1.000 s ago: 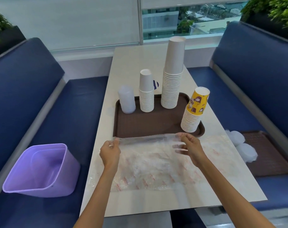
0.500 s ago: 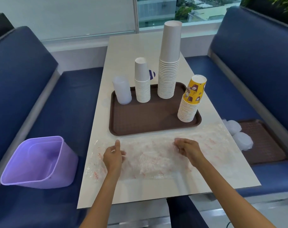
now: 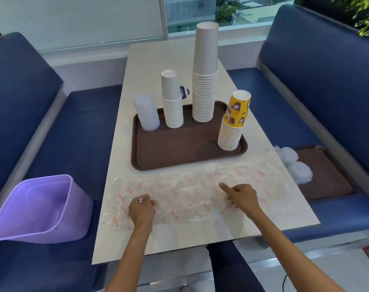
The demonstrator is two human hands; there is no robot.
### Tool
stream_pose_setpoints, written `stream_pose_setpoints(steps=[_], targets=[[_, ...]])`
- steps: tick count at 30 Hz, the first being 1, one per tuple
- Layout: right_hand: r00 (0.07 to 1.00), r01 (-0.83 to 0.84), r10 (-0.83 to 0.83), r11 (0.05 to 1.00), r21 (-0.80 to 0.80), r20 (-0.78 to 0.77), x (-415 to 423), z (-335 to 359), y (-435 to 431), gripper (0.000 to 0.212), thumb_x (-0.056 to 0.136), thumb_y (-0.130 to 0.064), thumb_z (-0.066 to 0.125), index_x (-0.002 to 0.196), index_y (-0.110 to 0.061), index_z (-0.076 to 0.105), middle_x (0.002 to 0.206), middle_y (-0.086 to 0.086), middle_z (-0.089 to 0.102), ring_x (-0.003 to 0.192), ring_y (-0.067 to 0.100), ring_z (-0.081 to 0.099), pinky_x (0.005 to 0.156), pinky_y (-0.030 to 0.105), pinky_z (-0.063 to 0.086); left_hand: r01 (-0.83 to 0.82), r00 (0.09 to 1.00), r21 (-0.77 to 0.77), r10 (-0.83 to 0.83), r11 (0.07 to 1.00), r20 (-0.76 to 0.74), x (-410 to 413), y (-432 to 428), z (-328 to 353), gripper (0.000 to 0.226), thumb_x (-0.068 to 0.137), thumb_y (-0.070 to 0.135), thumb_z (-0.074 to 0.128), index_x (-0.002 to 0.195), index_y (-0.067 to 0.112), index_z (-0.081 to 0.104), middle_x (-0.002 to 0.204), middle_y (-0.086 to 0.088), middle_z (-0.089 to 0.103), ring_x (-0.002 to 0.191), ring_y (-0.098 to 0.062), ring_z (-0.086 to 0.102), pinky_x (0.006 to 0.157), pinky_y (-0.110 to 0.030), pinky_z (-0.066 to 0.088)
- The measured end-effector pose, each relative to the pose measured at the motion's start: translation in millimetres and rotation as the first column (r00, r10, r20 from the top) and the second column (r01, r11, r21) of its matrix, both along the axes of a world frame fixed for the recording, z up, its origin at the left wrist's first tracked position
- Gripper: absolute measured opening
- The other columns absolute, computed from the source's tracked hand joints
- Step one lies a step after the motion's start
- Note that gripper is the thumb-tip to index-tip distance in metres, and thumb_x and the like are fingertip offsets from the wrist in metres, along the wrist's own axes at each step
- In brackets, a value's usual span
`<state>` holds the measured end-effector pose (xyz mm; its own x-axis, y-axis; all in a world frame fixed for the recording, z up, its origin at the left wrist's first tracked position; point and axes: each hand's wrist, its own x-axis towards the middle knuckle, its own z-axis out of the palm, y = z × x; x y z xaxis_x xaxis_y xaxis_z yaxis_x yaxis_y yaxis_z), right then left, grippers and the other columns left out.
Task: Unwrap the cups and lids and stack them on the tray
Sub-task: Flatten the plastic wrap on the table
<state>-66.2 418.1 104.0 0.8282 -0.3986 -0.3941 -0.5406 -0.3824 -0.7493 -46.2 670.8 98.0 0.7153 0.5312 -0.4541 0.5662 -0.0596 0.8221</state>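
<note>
Clear wrap point(image 3: 190, 191) lies on the counter point(image 3: 150, 66); left hand point(image 3: 140, 210) pinches it, right hand point(image 3: 242, 199) curls on it, forefinger out, grip unclear.

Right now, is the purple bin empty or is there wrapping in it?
Empty: the purple bin shows only bare inner walls and floor. The plastic wrapper lies on the table.

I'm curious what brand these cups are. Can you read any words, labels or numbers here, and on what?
No text here is legible.
On the plastic wrapper: rows of red print, too blurred to read.
On the yellow cup: brown printed pictures, any lettering too small to read.
On the blue sticker: pale marks, too small to read.
</note>
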Motion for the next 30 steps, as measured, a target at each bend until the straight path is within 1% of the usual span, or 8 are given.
stream_pose_setpoints(steps=[4,7,12,16,19,21,24,30], targets=[[0.999,-0.02,0.017,0.996,0.082,0.029,-7.6,-5.0,6.2,0.039,0.088,-0.031,0.067,0.066,0.0,0.061,0.062,0.011,0.058,0.058,0.021,0.052,0.062,0.027,0.044,0.003,1.0,0.005,-0.003,1.0,0.007,-2.0,-1.3,-3.1,0.024,0.099,0.016,0.046,0.113,0.0,0.057,0.07,-0.005,0.061,0.061,-0.021,0.049,0.06,-0.028,0.044],[0.985,0.013,-0.03,0.995,0.102,0.169,-7.3,-2.7,9.6,0.037,0.089,-0.025,0.065,0.068,0.005,0.059,0.067,0.016,0.059,0.064,0.019,0.053,0.061,0.025,0.041,0.019,0.999,0.039,-0.021,0.999,0.045,-5.3,-2.1,-1.9,0.025,0.1,0.02,0.045,0.112,0.001,0.056,0.076,-0.009,0.062,0.071,-0.023,0.051,0.072,-0.034,0.046],[0.935,0.062,-0.128,0.977,0.202,0.332,1.2,9.2,22.6,0.028,0.09,-0.023,0.064,0.065,-0.011,0.058,0.068,-0.002,0.067,0.069,0.013,0.062,0.067,0.018,0.043,0.062,0.992,0.147,-0.078,0.987,0.102,-7.9,-5.3,-1.6,0.025,0.1,0.021,0.045,0.107,-0.001,0.055,0.093,-0.022,0.066,0.074,-0.023,0.055,0.064,-0.028,0.04],[0.923,0.089,-0.157,0.975,0.202,0.351,6.7,4.5,29.7,0.031,0.089,-0.035,0.064,0.069,-0.011,0.062,0.066,0.002,0.067,0.069,0.011,0.061,0.068,0.015,0.041,0.1,0.985,0.208,-0.127,0.973,0.12,-7.5,-10.3,-1.5,0.022,0.1,0.02,0.044,0.105,0.0,0.054,0.094,-0.017,0.063,0.083,-0.031,0.06,0.068,-0.031,0.045],[0.895,0.14,-0.199,0.975,0.174,0.399,11.9,-0.2,31.8,0.038,0.089,-0.03,0.065,0.07,0.002,0.062,0.075,0.011,0.062,0.07,0.016,0.057,0.064,0.015,0.04,0.127,0.977,0.284,-0.169,0.95,0.128,-8.6,-11.1,-0.2,0.022,0.101,0.019,0.043,0.104,-0.001,0.054,0.085,-0.009,0.057,0.077,-0.025,0.054,0.067,-0.028,0.04],[0.855,0.175,-0.236,0.97,0.171,0.462,13.2,1.6,33.1,0.03,0.089,-0.024,0.065,0.068,-0.003,0.062,0.081,0.006,0.057,0.074,0.011,0.055,0.064,0.011,0.039,0.137,0.972,0.318,-0.189,0.938,0.138,-9.5,-10.4,-0.4,0.022,0.101,0.018,0.042,0.103,0.0,0.054,0.084,-0.006,0.055,0.076,-0.022,0.053,0.067,-0.027,0.039],[0.8,0.177,-0.222,0.975,0.135,0.558,13.6,3.0,32.1,0.03,0.09,-0.02,0.065,0.061,-0.02,0.058,0.073,0.003,0.06,0.071,0.008,0.056,0.062,0.006,0.04,0.145,0.967,0.349,-0.207,0.926,0.146,-8.6,-10.0,-2.4,0.021,0.101,0.018,0.042,0.103,0.0,0.053,0.085,-0.005,0.056,0.076,-0.022,0.053,0.067,-0.026,0.039],[0.789,0.12,-0.215,0.973,0.199,0.576,13.2,7.0,33.1,0.019,0.092,-0.023,0.062,0.077,-0.013,0.068,0.057,-0.001,0.063,0.053,0.004,0.059,0.061,0.01,0.047,0.156,0.967,0.378,-0.22,0.913,0.13,-5.0,-13.8,-7.8,0.021,0.101,0.019,0.042,0.105,0.001,0.053,0.081,-0.006,0.057,0.073,-0.024,0.055,0.065,-0.028,0.041]])
